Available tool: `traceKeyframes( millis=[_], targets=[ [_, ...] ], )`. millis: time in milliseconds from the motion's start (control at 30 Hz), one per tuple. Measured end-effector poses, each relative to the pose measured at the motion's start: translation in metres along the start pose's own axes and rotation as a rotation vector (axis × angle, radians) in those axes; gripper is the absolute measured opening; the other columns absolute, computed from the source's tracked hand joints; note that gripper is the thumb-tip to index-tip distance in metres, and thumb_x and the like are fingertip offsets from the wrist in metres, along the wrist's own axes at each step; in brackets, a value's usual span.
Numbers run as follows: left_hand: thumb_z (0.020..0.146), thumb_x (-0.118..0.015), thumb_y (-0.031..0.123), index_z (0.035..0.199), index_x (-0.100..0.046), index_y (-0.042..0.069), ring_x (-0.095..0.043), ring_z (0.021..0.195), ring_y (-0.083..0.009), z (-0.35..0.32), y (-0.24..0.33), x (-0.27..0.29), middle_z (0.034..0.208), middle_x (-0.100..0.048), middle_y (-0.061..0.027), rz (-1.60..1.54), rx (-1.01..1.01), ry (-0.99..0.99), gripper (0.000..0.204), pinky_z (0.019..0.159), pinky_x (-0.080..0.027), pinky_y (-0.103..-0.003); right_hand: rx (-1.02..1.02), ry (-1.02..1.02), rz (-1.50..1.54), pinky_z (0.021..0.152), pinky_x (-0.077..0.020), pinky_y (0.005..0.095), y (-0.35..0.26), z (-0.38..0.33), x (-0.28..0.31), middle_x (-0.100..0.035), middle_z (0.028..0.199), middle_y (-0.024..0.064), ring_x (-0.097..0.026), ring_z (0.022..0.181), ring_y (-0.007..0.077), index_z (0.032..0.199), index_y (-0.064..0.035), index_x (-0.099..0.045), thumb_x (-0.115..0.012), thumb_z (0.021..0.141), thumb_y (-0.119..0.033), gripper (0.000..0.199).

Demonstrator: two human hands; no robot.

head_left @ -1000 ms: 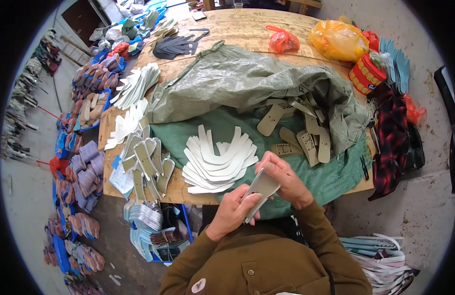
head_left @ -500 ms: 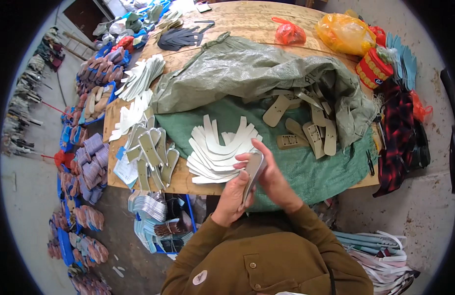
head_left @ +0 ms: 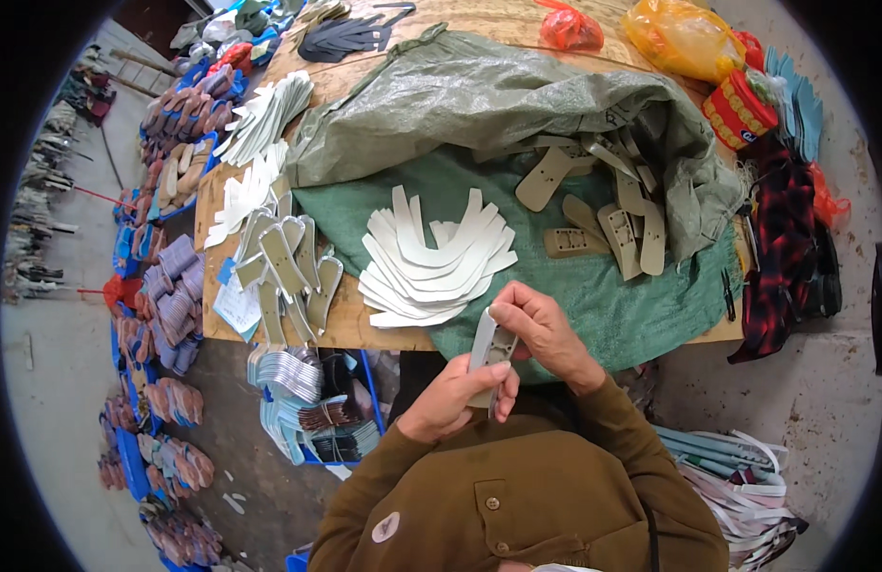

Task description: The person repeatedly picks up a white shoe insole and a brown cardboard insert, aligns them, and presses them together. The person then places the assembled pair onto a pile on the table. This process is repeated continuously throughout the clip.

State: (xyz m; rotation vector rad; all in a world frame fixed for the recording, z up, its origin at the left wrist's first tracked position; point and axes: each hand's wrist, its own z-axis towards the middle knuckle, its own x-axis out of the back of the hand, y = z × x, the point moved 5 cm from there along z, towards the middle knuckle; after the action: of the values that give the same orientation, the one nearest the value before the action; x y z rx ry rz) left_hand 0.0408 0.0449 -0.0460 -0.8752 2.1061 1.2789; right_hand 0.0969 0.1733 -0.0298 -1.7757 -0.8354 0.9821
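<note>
Close in front of my body, both hands hold a beige shoe sole with a white strip along its edge. My left hand grips its lower part, thumb across the hollowed face. At the upper end my right hand pinches the edge between thumb and fingers. Just beyond lies a fanned pile of white curved strips on the green sheet. Bare beige soles spill from a grey-green woven sack at the right. Soles with pale edging are heaped at the table's left.
More white strips and dark cut pieces lie at the far left. A red bag, a yellow bag and a red tub stand far right. Below the table's left edge is a blue crate of bundled pieces.
The sole has turned so its hollowed face shows. My right hand has shifted from beside it to pinching its upper end. Both hands sit slightly clear of the strip pile.
</note>
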Motion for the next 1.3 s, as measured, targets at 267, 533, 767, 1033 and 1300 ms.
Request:
traceKeyframes(
  millis=[267, 533, 767, 1033, 1300],
  targets=[
    [0.1, -0.056, 0.026, 0.104, -0.056, -0.003, -0.064, 0.07, -0.0181, -0.001, 0.001, 0.008, 0.085, -0.062, -0.0102, 0.001, 0.05, 0.024, 0.03, 0.065, -0.055, -0.032, -0.052, -0.084, -0.014, 0.074, -0.043, 0.0235, -0.003, -0.014, -0.003, -0.055, 0.094, 0.0015, -0.05, 0.086, 0.0073, 0.107, -0.0022, -0.054, -0.063, 0.095, -0.023, 0.026],
    [0.1, -0.047, 0.05, 0.118, -0.051, -0.004, -0.062, 0.063, -0.018, 0.0, 0.003, 0.008, 0.081, -0.06, -0.0086, -0.055, -0.057, 0.049, 0.056, 0.057, -0.054, -0.032, -0.019, -0.034, 0.025, 0.08, -0.0473, 0.0246, 0.011, 0.0, 0.003, -0.06, 0.092, 0.0002, -0.056, 0.085, 0.0066, 0.12, -0.0011, -0.054, -0.055, 0.101, -0.022, 0.028],
    [0.1, -0.036, 0.06, 0.109, -0.057, -0.003, -0.06, 0.053, -0.0171, -0.008, 0.034, 0.033, 0.069, -0.059, -0.0074, 0.01, -0.249, 0.248, 0.067, 0.042, -0.047, -0.025, 0.091, -0.077, 0.202, 0.08, -0.0525, 0.0297, 0.029, -0.004, -0.028, -0.066, 0.092, 0.0063, -0.065, 0.082, 0.0147, 0.136, -0.0023, -0.046, -0.054, 0.1, -0.015, 0.039],
    [0.097, -0.057, 0.038, 0.133, -0.052, -0.002, -0.058, 0.108, -0.0355, -0.105, 0.216, 0.125, 0.116, -0.06, -0.0226, 1.712, -0.915, 1.314, 0.054, 0.093, -0.044, -0.044, 0.704, 0.163, -0.932, 0.081, -0.0512, 0.0368, -0.019, 0.052, -0.007, -0.069, 0.099, 0.0137, -0.066, 0.093, 0.0297, 0.111, -0.0016, -0.064, -0.066, 0.089, -0.013, 0.025],
    [0.081, -0.074, 0.019, 0.11, -0.064, 0.001, -0.061, 0.1, -0.0349, -0.035, 0.099, 0.065, 0.108, -0.065, -0.0154, 1.612, -1.006, 0.86, 0.035, 0.09, -0.047, -0.044, 0.798, 0.096, -1.269, 0.088, -0.0498, 0.0428, -0.005, 0.098, -0.023, -0.066, 0.086, 0.0107, -0.064, 0.082, 0.0295, 0.092, -0.0061, -0.065, -0.067, 0.081, -0.012, 0.013]
  ],
)
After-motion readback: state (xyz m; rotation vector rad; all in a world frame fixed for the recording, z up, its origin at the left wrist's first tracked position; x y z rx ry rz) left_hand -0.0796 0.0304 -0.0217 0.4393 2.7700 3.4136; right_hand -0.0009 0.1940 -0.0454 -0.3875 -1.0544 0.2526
